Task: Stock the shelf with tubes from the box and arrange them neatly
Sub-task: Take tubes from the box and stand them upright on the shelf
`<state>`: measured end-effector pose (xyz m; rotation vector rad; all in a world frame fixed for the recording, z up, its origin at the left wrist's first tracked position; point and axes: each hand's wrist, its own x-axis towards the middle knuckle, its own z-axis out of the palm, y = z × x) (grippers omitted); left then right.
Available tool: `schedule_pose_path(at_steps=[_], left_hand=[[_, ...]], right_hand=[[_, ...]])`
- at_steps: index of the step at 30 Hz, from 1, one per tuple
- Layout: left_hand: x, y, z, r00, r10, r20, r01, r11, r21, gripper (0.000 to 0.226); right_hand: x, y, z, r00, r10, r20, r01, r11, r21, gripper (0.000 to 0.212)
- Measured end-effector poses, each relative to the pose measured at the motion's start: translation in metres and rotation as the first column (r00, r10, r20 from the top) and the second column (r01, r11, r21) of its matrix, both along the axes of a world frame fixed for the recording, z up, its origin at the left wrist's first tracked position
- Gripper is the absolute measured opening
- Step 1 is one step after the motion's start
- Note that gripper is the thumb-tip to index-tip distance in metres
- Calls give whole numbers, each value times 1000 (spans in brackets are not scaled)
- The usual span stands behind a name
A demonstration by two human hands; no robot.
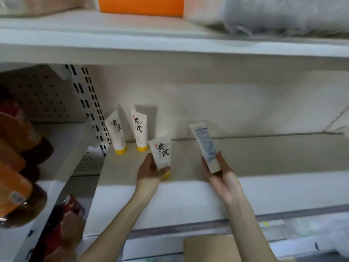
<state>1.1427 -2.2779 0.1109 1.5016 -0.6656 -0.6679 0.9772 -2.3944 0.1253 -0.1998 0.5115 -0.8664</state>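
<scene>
Cardboard box (211,246): sits at the bottom edge of the view, below the shelf lip. Its contents are not visible.

Left hand (151,173): fingers and thumb wrap the lower end of the front-facing tube (161,152). It is held over the front part of the shelf (264,154), with a bit of yellow cap showing under the fingers.

Right hand (221,178): grasps the back-facing tube (204,144) by its lower end. The cap is hidden in the palm and the crimped end leans up and to the left.

Step in hand: likely setting both tubes down next to the ones already stocked.

Left tube, how to place: its printed face already looks outward. It probably only needs to be stood cap-down just beside the nearest standing tube and let go once it balances.

Right tube, how to place: its small-print side faces out, so it should likely be turned about its long axis before landing so the fronts match.

Risk: the tubes stand on narrow caps, so a nudge could topple a neighbour. It seems safer to come in from the open right side.

Two standing tubes (139,129): cap-down at the back left of the shelf, close together and both leaning a little. They may want straightening.

Brown bottles (20,186): in the neighbouring bay to the left, well apart from the tubes.

Orange box (140,5): on the shelf above.
</scene>
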Motion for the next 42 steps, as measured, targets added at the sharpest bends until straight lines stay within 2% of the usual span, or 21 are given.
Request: schedule_pose_path(at_steps=[2, 4, 5, 8, 9, 15, 20, 27, 31, 35, 39, 42], left_hand=[[1, -10, -1, 997, 23, 74, -26, 999, 43, 42], [1, -21, 2, 992, 42, 118, -48, 998, 47, 40], [2, -26, 3, 989, 50, 140, -58, 997, 51, 39], [7, -43, 5, 983, 72, 168, -83, 995, 63, 35], [9, -48, 5, 982, 80, 170, -93, 993, 71, 32], [22, -70, 8, 972, 95, 216, -126, 983, 135, 29], [33, -75, 6, 964, 126, 234, -163, 976, 144, 32], [34, -74, 4, 962, 118, 247, -167, 968, 188, 24], [28, -66, 4, 970, 115, 215, -149, 978, 148, 34], [19, -57, -5, 967, 115, 228, -158, 970, 182, 50], [0, -44, -10, 973, 194, 125, -215, 961, 177, 63], [-17, -37, -10, 974, 222, 56, -228, 961, 154, 60]], right_hand=[[-2, -7, -3, 997, -16, 70, 15, 1000, 19, 74], [-1, -13, -5, 1000, 19, 23, -18, 998, -54, 86], [0, -15, -4, 997, 44, -56, -50, 992, -113, 82], [-1, -21, 1, 921, 33, -388, -186, 913, -363, 35], [-1, -23, 3, 884, 19, -468, -248, 866, -434, 28], [10, -51, -2, 765, -143, -628, -390, 673, -628, 27], [12, -64, -8, 708, -230, -668, -436, 601, -670, 35], [6, -73, -13, 657, -326, -680, -429, 580, -692, 37], [2, -77, -14, 636, -352, -686, -461, 540, -704, 36], [1, -81, -18, 600, -395, -695, -500, 493, -712, 37], [-2, -89, -18, 544, -457, -704, -526, 468, -710, 34], [-8, -102, -18, 511, -496, -702, -515, 478, -712, 34]])
